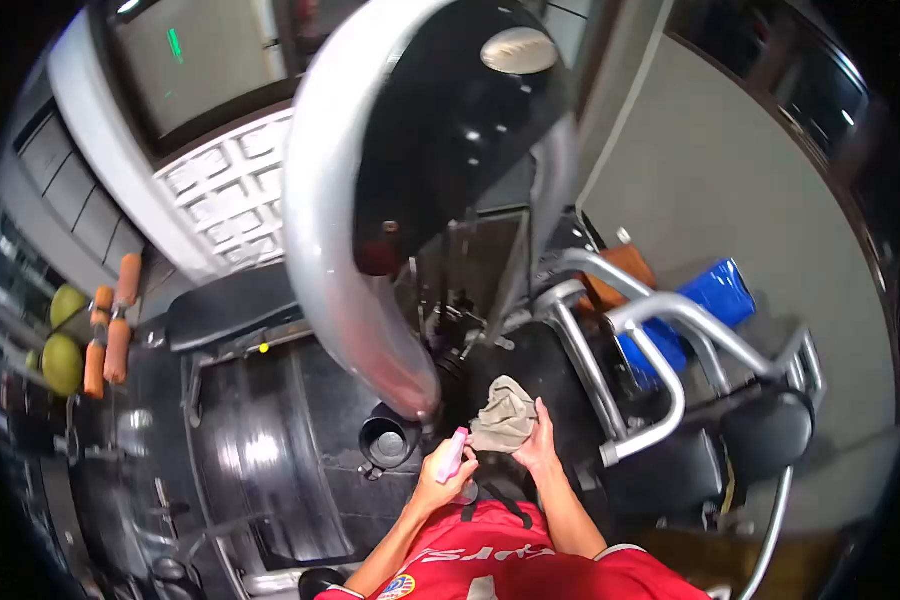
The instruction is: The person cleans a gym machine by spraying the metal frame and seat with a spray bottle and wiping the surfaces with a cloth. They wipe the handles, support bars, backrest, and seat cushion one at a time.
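My left hand [438,487] is wrapped round a small pink bottle [452,456], which tilts up toward the cloth. In my right hand [540,443] is a crumpled grey-beige cloth [504,416], bunched up and gripped along its right side. Both hands are close together in front of my red shirt [500,560]. Just beyond the cloth rises the curved silver and black housing [315,180] of a gym machine. A round black holder [388,442] is left of my left hand.
To the right stand bent silver tubes [660,310] and black pads [767,437] of the machine. Blue bundles [715,293] lie by the wall. A black bench [232,306] is at the left, with orange and green rollers [117,350] farther left.
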Demonstrator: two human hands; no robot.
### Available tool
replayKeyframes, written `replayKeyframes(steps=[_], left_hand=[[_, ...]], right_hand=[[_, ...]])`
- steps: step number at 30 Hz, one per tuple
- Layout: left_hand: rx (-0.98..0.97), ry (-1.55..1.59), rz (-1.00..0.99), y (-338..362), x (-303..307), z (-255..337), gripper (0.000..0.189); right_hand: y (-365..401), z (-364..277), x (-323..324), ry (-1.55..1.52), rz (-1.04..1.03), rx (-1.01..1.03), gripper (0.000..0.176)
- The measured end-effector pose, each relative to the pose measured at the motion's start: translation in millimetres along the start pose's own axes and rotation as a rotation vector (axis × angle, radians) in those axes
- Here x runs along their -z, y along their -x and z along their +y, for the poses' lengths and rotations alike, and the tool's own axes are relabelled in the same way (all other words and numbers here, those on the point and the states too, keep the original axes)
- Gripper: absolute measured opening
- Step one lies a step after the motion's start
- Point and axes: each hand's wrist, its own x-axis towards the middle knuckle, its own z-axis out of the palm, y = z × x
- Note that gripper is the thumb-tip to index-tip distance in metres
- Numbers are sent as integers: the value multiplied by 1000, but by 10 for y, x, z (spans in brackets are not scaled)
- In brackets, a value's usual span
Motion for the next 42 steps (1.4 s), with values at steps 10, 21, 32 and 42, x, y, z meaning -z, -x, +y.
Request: replayKeyframes(steps=[10,21,32,42], left_hand=[[-201,-49,-287,-102,-103,375,54],[-308,-390,-549,-439,-864,618,19],[-135,-341,-624,-569,-1450,314,14],[2,-283,-649,-795,-1768,614,18]], right_hand=[[1162,208,-28,-30,258,394,48],[2245,223,13,-15,459,831,43],[2628,241,736,-265,619,949,40],[2523,108,561,-282,729,1018,44]])
